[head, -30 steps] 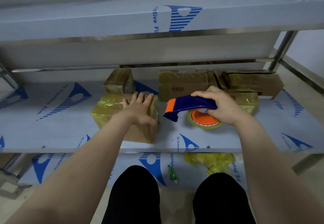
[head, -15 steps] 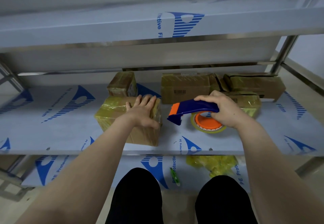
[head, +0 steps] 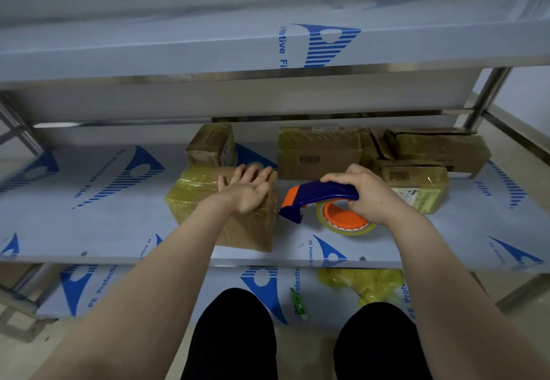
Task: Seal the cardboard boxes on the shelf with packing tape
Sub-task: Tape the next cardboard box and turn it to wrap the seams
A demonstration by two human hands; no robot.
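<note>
Dispenser (head: pixel 321 195) dipped — right hand (head: pixel 369 198) grips it, left hand (head: pixel 248 190) flat on box (head: pixel 192 196).

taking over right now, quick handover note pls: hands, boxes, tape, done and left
Left hand: flat on top of the front box on the middle shelf.
Right hand: grips the tape dispenser, its nose just right of that box; contact unclear.
Done: yellowish tape covers that box's top; the boxes behind look taped too.
Left: its front face shows mostly bare cardboard; probably tape there next.
</note>
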